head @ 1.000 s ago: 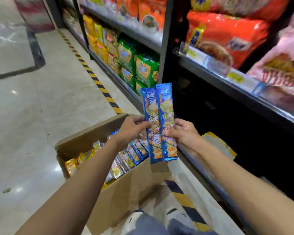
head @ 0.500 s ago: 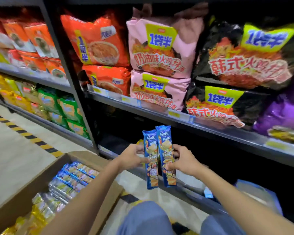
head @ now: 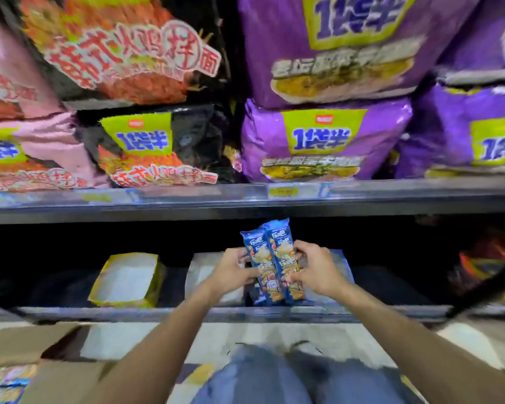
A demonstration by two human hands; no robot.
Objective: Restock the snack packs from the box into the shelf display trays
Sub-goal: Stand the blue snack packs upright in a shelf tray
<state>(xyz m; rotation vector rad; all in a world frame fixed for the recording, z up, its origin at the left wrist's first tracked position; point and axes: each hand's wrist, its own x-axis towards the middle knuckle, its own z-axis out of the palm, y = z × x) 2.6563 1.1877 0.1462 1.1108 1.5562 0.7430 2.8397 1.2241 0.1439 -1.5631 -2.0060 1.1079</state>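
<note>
1. Between the two hands, in the dark opening of the lower shelf, stand two blue snack packs (head: 271, 263). They are side by side with their long edges touching, upright, and their tops lean a little to the right.
2. The left hand (head: 233, 272) grips the outer edge of the left pack with its fingers curled round it. The right hand (head: 315, 272) pinches the outer edge of the right pack between thumb and curled fingers. Together the hands hold the pair as one.
3. The packs' lower ends sit just above the front rail (head: 129, 313) of the lower shelf. The picture is too blurred to tell whether they touch anything beneath.
4. Behind the hands lies a pale display tray (head: 200, 272), mostly hidden by them.
5. To its left, a little apart, sits a yellow display tray (head: 126, 279) showing its white floor.
6. Above runs the upper shelf rail (head: 187, 199), which carries a yellow price label (head: 283, 191). Large noodle bags are stacked on that shelf: pink bags (head: 41, 153) at the left, black bags (head: 158, 144) in the middle and purple bags (head: 324, 141) at the right.
7. At the lower left a cardboard box (head: 56, 380) stands on the floor, with more blue packs (head: 3, 377) showing at the picture's edge. The person's knees (head: 274, 377), in blue jeans, fill the bottom centre.
</note>
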